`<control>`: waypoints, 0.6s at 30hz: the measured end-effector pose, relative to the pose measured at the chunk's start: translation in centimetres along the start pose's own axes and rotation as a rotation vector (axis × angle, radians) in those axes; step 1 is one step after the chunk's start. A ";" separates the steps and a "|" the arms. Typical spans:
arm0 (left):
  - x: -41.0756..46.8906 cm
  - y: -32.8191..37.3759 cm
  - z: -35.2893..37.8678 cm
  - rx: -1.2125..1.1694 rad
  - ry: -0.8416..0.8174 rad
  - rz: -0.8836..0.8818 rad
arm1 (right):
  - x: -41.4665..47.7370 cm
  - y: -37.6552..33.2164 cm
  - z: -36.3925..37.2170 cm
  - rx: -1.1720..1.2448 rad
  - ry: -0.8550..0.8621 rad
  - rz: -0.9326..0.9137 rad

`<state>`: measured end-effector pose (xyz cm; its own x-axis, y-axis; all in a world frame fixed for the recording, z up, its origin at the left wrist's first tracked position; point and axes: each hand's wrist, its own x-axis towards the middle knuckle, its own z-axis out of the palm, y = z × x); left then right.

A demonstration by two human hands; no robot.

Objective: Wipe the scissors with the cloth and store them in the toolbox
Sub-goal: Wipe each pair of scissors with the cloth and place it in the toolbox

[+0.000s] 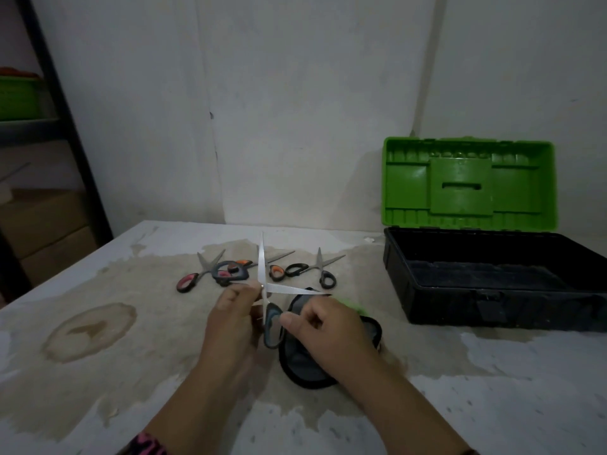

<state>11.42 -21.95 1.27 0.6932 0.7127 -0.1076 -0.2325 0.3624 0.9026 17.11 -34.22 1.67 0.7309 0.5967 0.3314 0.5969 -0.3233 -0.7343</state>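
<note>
The job looks to be in its early part: the toolbox (460, 305), at about two o'clock from the hands, stands open, and what shows of its black tray holds no scissors, while several loose scissors (230, 271) lie in a ragged row on the worktop (98, 382) at twelve o'clock, not yet stored. One pair, the held scissors (261, 264), is up off the surface between the two hands with its bright steel blades spread wide, one pointing to twelve o'clock and the other to three. The left hand (235, 310) pinches it close to the pivot; the right hand (323, 328) is curled, thumb against the grey-and-black handle loop. Whether the right hand also grips the cloth (302, 371) I cannot tell. That cloth is dark grey with a black stitched edge, soft and rumpled, lying under and just beyond the right hand. So wiping seems to be in hand, with storing left for every pair. The loose pairs have thin metal blades and moulded handles in red, orange and black. The toolbox is hard plastic, its glossy green lid (469, 183) ribbed inside; the worktop is pale, worn and stained.
</note>
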 end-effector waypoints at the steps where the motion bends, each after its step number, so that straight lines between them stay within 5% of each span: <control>1: -0.5 0.0 0.4 -0.041 -0.035 -0.014 | -0.1 -0.1 0.3 0.098 -0.018 0.074; 5: -0.8 -0.3 0.8 -0.098 -0.120 -0.033 | 0.3 0.5 0.4 0.247 -0.129 0.213; 10: 0.4 0.0 -0.1 -0.182 -0.026 0.049 | 0.7 1.7 -1.0 0.325 -0.098 0.336; 18: 0.2 -1.2 0.0 0.077 -0.120 0.001 | 0.9 2.4 -1.8 0.484 0.034 0.350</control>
<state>11.85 -22.29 0.17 0.7704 0.6347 -0.0604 -0.1832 0.3111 0.9326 19.77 -35.81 1.29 0.8720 0.4883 0.0339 0.1057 -0.1202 -0.9871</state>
